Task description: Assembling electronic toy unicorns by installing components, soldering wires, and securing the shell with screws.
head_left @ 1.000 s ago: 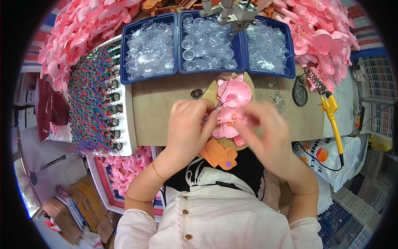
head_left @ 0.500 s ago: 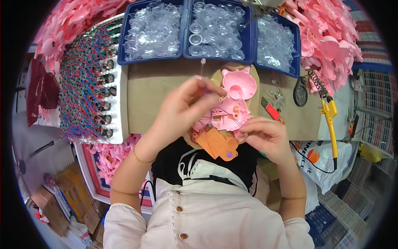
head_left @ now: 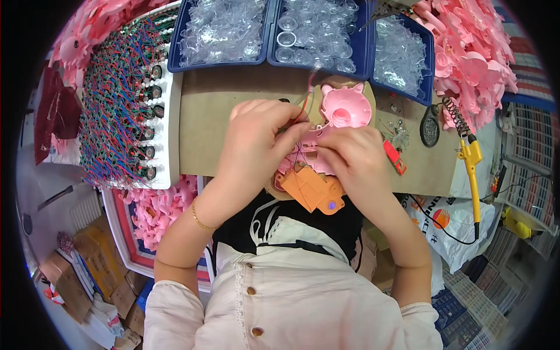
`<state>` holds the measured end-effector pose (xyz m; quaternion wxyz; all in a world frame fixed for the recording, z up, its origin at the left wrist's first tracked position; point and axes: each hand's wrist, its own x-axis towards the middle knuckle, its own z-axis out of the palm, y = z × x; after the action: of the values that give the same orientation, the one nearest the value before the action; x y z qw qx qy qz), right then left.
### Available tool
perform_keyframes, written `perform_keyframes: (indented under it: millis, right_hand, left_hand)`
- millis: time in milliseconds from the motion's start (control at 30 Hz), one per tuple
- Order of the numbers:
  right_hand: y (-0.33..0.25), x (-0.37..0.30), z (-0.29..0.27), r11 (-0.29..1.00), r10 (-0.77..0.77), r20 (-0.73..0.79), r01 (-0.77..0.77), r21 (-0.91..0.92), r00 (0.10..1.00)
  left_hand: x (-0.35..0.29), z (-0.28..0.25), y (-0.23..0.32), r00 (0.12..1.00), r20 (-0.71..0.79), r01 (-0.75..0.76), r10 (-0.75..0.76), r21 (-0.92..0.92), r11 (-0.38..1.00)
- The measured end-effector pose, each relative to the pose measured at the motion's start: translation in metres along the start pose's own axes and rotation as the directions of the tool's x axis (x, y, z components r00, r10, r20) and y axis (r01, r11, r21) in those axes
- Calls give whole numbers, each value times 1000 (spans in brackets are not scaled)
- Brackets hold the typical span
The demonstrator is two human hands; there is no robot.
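My left hand [head_left: 256, 137] is closed, pinching a thin red wire [head_left: 304, 107] that rises from its fingertips. A small blurred clear piece stands at the wire's top. My right hand [head_left: 354, 153] has its thumb and finger pinched together over the pink toy shell [head_left: 318, 166], close to the left fingertips. What lies between them is hidden. The shell's cat-eared pink head half [head_left: 347, 106] faces up with its hollow side showing. At the shell's near end is an orange plastic box [head_left: 312, 189], with thin dark wires running from it.
Blue bins [head_left: 224, 65] of clear plastic parts line the back. At left is a white tray [head_left: 171, 137] of wired speakers. Pink parts [head_left: 475, 70] are heaped back right, near a yellow soldering iron [head_left: 471, 153] in a coiled holder. A red-handled tool [head_left: 395, 157] lies right of the shell.
My right hand has moved left and away from me, from the shell's near right edge to its middle beside my left fingers. The red wire now leans to the right. The view has shifted slightly.
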<state>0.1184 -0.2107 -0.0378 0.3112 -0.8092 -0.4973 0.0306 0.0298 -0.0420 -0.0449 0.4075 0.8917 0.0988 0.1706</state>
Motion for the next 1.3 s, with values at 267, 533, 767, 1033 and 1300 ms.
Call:
perform_keyframes:
  millis: [267, 533, 767, 1033, 1300]
  right_hand:
    - [-7, -6, 9, 989, -50, 96, 63, -133, 994]
    - [-5, -2, 8, 989, -15, 154, 37, -142, 988]
    - [-7, -6, 17, 971, -57, 75, 73, -229, 996]
    - [-9, 1, 14, 961, -22, 189, 72, -266, 982]
    - [0, 3, 6, 997, -46, 68, 50, -61, 997]
  left_hand:
    - [-9, 24, -12, 974, -215, -87, 71, -66, 994]
    - [-5, 21, -9, 984, -134, -112, 118, 49, 992]
    - [-1, 18, -5, 993, -34, -107, 111, 100, 989]
    - [-3, 18, -5, 990, -30, -130, 135, 142, 981]
    - [0, 16, -5, 989, -3, -149, 151, 139, 979]
